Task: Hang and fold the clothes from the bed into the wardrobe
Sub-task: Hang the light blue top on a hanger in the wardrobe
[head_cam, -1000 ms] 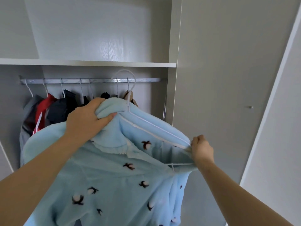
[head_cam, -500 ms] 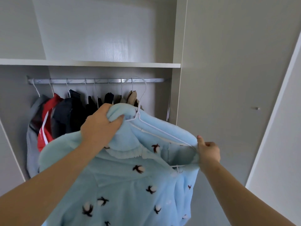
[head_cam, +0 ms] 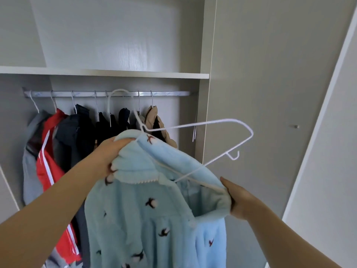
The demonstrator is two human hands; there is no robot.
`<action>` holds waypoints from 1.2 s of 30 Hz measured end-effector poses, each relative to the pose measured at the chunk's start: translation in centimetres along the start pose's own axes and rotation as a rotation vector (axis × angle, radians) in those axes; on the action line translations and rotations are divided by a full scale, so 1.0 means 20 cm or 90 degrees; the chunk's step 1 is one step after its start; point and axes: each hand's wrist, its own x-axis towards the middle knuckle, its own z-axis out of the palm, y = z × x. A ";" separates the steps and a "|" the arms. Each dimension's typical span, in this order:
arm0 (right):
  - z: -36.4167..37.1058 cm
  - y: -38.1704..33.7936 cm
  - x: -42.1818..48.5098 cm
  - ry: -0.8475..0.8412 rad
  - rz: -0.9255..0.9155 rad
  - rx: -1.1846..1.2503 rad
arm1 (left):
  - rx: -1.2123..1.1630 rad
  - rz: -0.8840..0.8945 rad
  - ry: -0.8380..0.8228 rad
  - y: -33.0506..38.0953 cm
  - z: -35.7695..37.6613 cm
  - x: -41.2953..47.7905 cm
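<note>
A fluffy light-blue garment with small dark and white motifs hangs in front of me, below the wardrobe rail. My left hand grips its collar at the top. My right hand pinches its right shoulder edge. A white wire hanger is partly inside the garment; its right arm sticks out bare above the right shoulder, and its hook curves up in front of the rail.
Several garments hang on the rail: a grey one, a red one with white stripes, dark ones and a beige one. A shelf runs above. A closed wardrobe door stands right.
The hanger's right arm has come out of the garment's shoulder and now sticks up bare. My right hand has dropped lower and the garment has shifted right and up toward the rail.
</note>
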 end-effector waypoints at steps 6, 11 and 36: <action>-0.02 -0.05 -0.02 0.045 0.009 0.037 | 0.114 0.163 0.064 -0.04 -0.01 0.00; -0.05 -0.08 -0.02 0.134 0.005 0.083 | 0.279 0.270 0.004 -0.07 -0.08 -0.01; 0.02 -0.08 0.01 0.204 -0.119 -0.018 | 0.344 0.389 0.068 -0.12 -0.17 -0.05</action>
